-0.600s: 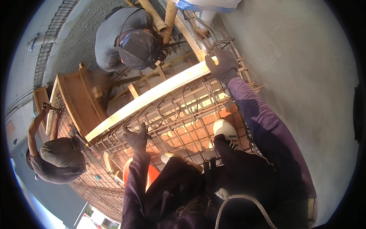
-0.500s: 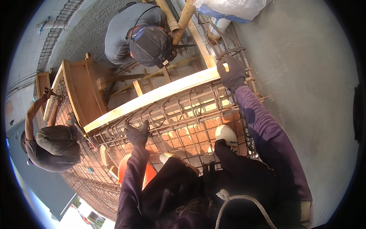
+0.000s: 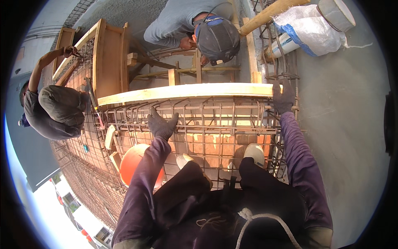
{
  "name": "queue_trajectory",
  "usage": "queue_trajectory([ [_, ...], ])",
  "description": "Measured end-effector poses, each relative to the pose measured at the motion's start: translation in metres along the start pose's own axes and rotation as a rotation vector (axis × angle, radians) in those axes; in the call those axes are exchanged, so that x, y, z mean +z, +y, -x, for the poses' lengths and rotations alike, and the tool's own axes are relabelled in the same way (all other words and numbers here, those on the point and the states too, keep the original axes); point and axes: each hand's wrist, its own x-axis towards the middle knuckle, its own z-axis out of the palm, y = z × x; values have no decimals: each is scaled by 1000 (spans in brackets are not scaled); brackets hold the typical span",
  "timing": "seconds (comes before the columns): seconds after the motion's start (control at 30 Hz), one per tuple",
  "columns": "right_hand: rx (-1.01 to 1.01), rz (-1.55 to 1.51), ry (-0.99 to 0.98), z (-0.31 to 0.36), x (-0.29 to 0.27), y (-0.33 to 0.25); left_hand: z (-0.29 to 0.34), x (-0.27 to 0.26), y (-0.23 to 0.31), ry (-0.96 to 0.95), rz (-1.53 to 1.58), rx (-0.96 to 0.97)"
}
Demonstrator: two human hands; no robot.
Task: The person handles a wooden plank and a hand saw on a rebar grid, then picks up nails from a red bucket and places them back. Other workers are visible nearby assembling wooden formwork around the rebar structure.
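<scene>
A long pale wooden plank (image 3: pixel 186 92) lies across in front of me, along the far side of a rebar cage (image 3: pixel 199 114). My right hand (image 3: pixel 283 98), in a dark glove, is closed around the plank's right end beside the vertical bars. Over the cage's upper bars hovers my left hand (image 3: pixel 162 125), also gloved, with thumb and fingers spread and nothing held. I cannot tell whether it touches the steel. Below, my light-coloured shoes (image 3: pixel 254 154) stand among the bars over brown boards.
An orange bucket (image 3: pixel 133 162) sits by my left forearm. A hammer (image 3: pixel 94 103) lies near a crouching co-worker (image 3: pixel 62 108) at left. Another co-worker in a dark cap (image 3: pixel 217 40) bends beyond the plank. A white pipe with a sack (image 3: pixel 309 31) is at upper right.
My view has turned, so the plank now looks nearly level. The right hand stays on its end and the left stays spread over the bars. The far co-worker's hands now show.
</scene>
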Motion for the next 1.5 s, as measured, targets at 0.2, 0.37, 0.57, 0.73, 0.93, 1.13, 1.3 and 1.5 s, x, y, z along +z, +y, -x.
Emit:
queue_trajectory([
  [0.2, 58, -34, -73, 8, 5, 6, -5, -4, -8, -10, 3, 2],
  [0.37, -118, 153, -81, 10, 12, 39, -2, -5, -5, -4, 34, 25],
  [0.57, -135, 137, -17, 18, 18, 53, 3, -18, -3, -23, 58, 5],
  [0.73, -118, 68, 17, 17, 17, 54, 4, -25, 1, -78, 85, -14],
  [0.93, -158, 120, 4, 17, 18, 55, 5, -31, 3, -77, 119, -8],
  [1.13, -203, 160, -1, 17, 18, 57, 4, -31, 2, -76, 137, 3],
  [1.3, -247, 210, -3, 16, 20, 61, 3, -25, 0, -77, 115, 1],
  [1.5, -318, 280, 2, 16, 20, 68, 3, -22, -1, -81, 91, -3],
])
